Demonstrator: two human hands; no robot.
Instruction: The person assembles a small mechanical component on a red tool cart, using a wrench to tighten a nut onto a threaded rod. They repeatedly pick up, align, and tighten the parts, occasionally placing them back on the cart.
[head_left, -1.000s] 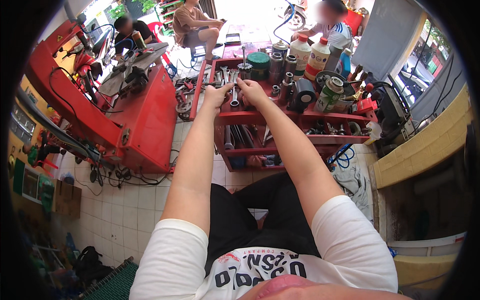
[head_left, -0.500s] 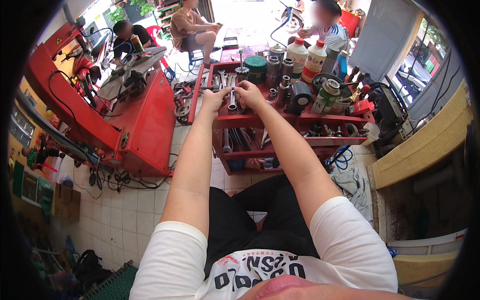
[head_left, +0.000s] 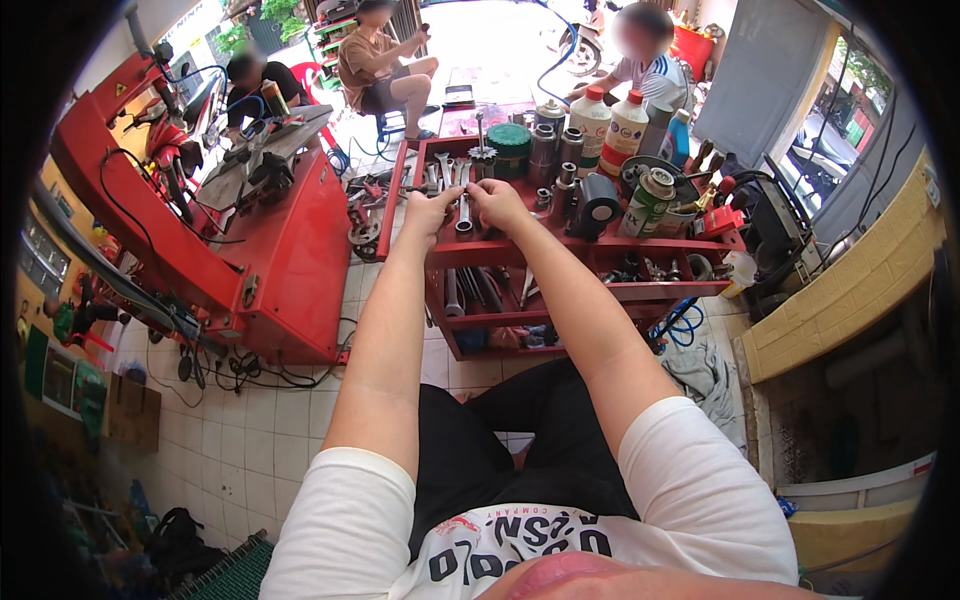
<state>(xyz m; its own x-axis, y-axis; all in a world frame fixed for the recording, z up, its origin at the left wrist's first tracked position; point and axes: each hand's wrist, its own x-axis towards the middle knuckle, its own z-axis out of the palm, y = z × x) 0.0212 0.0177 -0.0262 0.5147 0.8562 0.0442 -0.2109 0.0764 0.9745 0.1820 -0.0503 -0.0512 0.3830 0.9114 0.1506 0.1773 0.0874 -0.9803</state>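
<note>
Over the left end of the red tool cart's top tray (head_left: 400, 238), my two hands meet at a metal wrench (head_left: 464, 218). Its ring end points toward me, and its shaft runs up between my fingertips. My left hand (head_left: 428, 212) is closed, thumb and fingers at the shaft's left side. From the right, my right hand (head_left: 498, 206) pinches at the same shaft, its fingers curled and partly hidden. Just beyond lie more wrenches (head_left: 443, 168) in the tray. A toothed sprocket-like part (head_left: 482, 158) stands behind my right hand.
The tray also holds a green tub (head_left: 509, 150), metal sockets (head_left: 564, 185), red-capped bottles (head_left: 622, 130) and a spray can (head_left: 648, 203). A red machine (head_left: 285, 250) stands to the left, cables on the floor beside it. Several people sit beyond; a yellow ledge (head_left: 850, 290) runs along the right.
The cart and my hands sit slightly lower in the picture. My hands stay together at the wrench. The seated person in brown has raised a hand.
</note>
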